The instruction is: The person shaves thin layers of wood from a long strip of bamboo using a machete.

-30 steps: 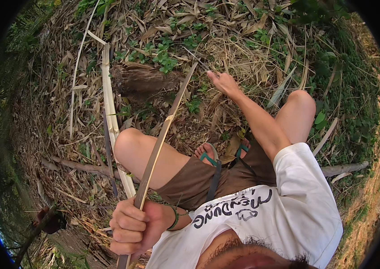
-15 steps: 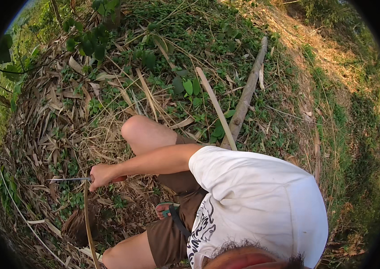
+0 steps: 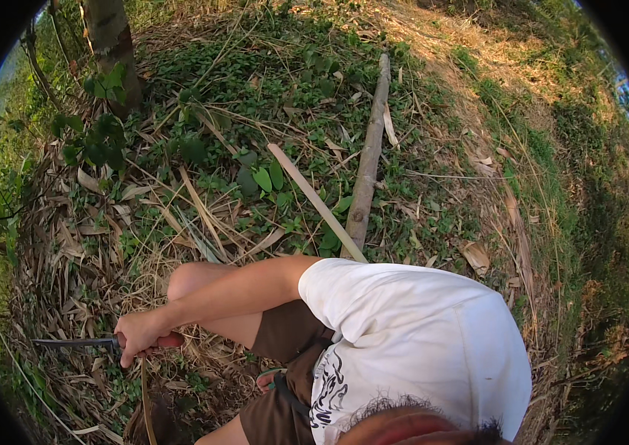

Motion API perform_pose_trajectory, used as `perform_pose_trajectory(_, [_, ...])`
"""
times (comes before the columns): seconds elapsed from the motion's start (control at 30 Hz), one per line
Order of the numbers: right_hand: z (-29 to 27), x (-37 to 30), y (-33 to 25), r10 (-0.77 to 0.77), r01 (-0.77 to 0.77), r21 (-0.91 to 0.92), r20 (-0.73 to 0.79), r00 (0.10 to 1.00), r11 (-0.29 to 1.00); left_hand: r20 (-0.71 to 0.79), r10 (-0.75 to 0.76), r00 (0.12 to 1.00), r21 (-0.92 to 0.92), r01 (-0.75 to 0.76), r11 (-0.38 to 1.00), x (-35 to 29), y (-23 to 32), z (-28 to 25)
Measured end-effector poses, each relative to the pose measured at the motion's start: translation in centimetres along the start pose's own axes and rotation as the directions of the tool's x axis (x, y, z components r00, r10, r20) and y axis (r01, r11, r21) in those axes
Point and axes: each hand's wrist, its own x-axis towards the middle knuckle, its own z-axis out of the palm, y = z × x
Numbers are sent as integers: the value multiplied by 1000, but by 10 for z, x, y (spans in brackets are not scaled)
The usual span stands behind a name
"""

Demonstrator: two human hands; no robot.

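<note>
Ground (image 3: 449,211) strewn with dry leaves (image 3: 70,248) and low green plants (image 3: 299,96); a wooden pole (image 3: 371,148) points toward the ground's far edge, a pale strip (image 3: 316,200) left of it.

The right arm (image 3: 234,298) is outstretched, grip (image 3: 140,336) curled.

Daylight, soft and muted over most of your frame. Shade lies on the leaf litter (image 3: 81,256) to your left; shadows there diffuse. Warm sun catches the dry ground (image 3: 433,33) at upper right, orange-toned, among your brightest patches. Your white shirt (image 3: 433,326) reads bright, folds legible in gentle grey shading; brown shorts (image 3: 273,411) fall much darker. Foliage (image 3: 607,245) at far right dim, detail muddy. Fisheye circle leaves your corners black, bluish along the left rim, scenery bent near the edge. Your right hand (image 3: 144,334) and knife (image 3: 73,343) stay readable, fine detail slightly soft.
</note>
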Motion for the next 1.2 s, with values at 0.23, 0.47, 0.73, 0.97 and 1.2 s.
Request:
perform_pose_trajectory(0.23, [0, -10, -15, -41, 51, 195, -55, 998, 980, 25, -17, 1000, 39, 16, 999, 2, -2, 23])
perform_pose_trajectory(0.47, [-5, -28, -27, -94, 114, 173, -120, 988, 978, 29, -36, 999, 51, 35, 998, -7, -1, 33])
perform_pose_trajectory(0.73, [0, -37, -24, -120, 159, 219, -182, 976, 963, 22, -41, 999, 62, 40, 997, -11, -1, 31])
perform_pose_trajectory(0.97, [-1, -47, -34, -187, 302, 327, -341, 922, 895, 10, -41, 999, 56, 40, 998, -17, -2, 24])
perform_pose_trajectory(1.2, [-2, -50, -33, -134, 313, 427, -398, 907, 849, 1, -43, 999, 57, 43, 997, -20, -4, 19])
